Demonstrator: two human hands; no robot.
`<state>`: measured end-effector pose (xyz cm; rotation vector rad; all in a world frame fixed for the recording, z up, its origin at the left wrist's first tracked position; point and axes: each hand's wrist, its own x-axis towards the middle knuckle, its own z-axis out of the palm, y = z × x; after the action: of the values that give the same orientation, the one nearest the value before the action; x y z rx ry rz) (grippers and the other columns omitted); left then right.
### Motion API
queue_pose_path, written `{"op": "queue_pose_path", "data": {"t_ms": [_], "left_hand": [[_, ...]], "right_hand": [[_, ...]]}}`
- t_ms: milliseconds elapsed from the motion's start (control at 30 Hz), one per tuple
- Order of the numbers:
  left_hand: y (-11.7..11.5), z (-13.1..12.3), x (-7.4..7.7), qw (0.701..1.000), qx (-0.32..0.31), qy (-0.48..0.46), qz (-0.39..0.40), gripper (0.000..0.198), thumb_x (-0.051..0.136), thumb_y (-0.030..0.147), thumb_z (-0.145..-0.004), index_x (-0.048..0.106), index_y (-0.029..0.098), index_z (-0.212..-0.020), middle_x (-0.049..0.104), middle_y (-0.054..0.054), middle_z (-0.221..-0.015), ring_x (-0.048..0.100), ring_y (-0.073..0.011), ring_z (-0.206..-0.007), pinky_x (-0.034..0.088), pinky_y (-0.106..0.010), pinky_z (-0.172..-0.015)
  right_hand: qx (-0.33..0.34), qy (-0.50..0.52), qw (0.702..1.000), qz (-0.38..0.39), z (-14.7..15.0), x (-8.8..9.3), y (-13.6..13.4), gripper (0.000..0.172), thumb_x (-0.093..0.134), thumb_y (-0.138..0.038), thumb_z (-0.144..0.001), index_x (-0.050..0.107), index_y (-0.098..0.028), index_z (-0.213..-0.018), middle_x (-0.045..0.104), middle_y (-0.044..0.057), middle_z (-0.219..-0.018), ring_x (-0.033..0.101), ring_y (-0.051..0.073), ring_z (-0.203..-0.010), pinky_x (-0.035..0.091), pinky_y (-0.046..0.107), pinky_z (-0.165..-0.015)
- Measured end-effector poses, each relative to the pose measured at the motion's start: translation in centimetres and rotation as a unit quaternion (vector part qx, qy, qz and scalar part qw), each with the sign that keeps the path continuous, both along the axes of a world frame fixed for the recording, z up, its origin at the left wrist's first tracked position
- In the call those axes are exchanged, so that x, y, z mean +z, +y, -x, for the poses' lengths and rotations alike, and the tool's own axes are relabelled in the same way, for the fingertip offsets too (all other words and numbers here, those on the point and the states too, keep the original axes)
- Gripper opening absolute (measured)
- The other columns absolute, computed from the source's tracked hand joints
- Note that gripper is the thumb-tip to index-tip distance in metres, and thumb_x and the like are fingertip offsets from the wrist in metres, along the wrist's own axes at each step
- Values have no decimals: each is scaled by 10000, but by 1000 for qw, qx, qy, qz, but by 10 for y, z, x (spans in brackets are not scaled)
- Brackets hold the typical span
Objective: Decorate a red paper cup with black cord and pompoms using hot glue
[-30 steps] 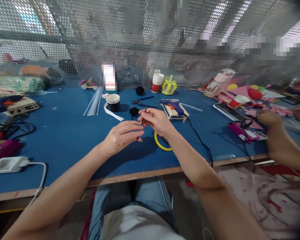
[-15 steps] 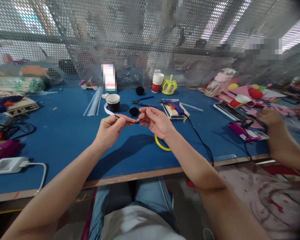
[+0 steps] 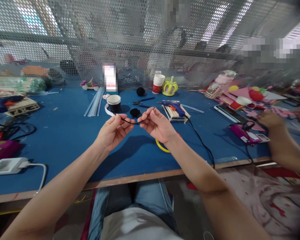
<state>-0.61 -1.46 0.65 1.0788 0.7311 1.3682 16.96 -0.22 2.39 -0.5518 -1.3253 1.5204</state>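
A thin black wire (image 3: 135,122) stretches between my two hands, sagging slightly in the middle, above the blue table (image 3: 65,133). My left hand (image 3: 113,131) pinches its left end with fingers closed. My right hand (image 3: 157,124) pinches the right end, and the tip of the wire sticks up past the fingers. A yellow ring (image 3: 161,147) lies on the table just under my right wrist. A black pompom (image 3: 134,112) sits right behind the wire.
A blue glue gun (image 3: 173,105) rests on a wooden stick rack, its black cord running to the table edge. Behind are a black-and-white cup (image 3: 114,102), blue pliers (image 3: 142,100), clear sticks (image 3: 94,105), a second pompom (image 3: 140,91). Another person's hand (image 3: 270,120) works at right. A white charger (image 3: 7,165) lies at left.
My left hand went from lying beside the wire to pinching its end and lifted. The wire, held upright a second ago, is now pulled out sideways between both hands.
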Motion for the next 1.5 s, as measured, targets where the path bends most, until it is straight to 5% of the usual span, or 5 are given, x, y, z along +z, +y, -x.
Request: {"op": "queue_pose_path", "data": {"t_ms": [500, 933, 1100, 1300, 1500], "left_hand": [[-5, -2, 10, 983, -138, -118, 31, 216, 740, 316, -698, 626, 138, -746, 647, 3, -600, 652, -115, -619, 532, -214, -619], [2, -7, 22, 974, -201, -73, 68, 248, 782, 283, -648, 598, 128, -710, 674, -11, -609, 670, -126, -630, 524, -187, -546], [5, -11, 20, 979, -182, -86, 38, 244, 771, 291, -659, 597, 122, -693, 678, -16, -677, 685, -144, -715, 551, -211, -594], [7, -12, 7, 982, -104, -142, 65, 202, 736, 240, -705, 568, 129, -679, 654, 10, -658, 586, -41, -511, 489, -134, -505], [5, -8, 6, 983, -73, -151, 82, 151, 668, 217, -772, 573, 129, -694, 645, 14, -666, 585, -39, -503, 509, -133, -497]], "right_hand": [[155, 49, 987, -11, -5, 0, 0, 202, 674, -316, -792, 554, -168, -727, 590, -25, -652, 572, 90, -682, 430, 220, -636], [123, 64, 989, 41, -11, 5, 2, 196, 672, -335, -788, 564, -172, -774, 549, -56, -615, 601, 70, -601, 439, 167, -508], [97, 104, 989, 48, -14, 10, 5, 187, 683, -321, -778, 561, -182, -750, 527, -66, -620, 577, 54, -602, 435, 142, -493], [124, 85, 988, 48, -11, -1, 12, 193, 646, -361, -804, 609, -172, -793, 604, -17, -778, 613, 91, -774, 520, 194, -632], [128, 87, 986, 66, -6, -8, 14, 165, 646, -333, -808, 616, -171, -798, 602, -15, -789, 602, 84, -766, 514, 190, -623]]}}
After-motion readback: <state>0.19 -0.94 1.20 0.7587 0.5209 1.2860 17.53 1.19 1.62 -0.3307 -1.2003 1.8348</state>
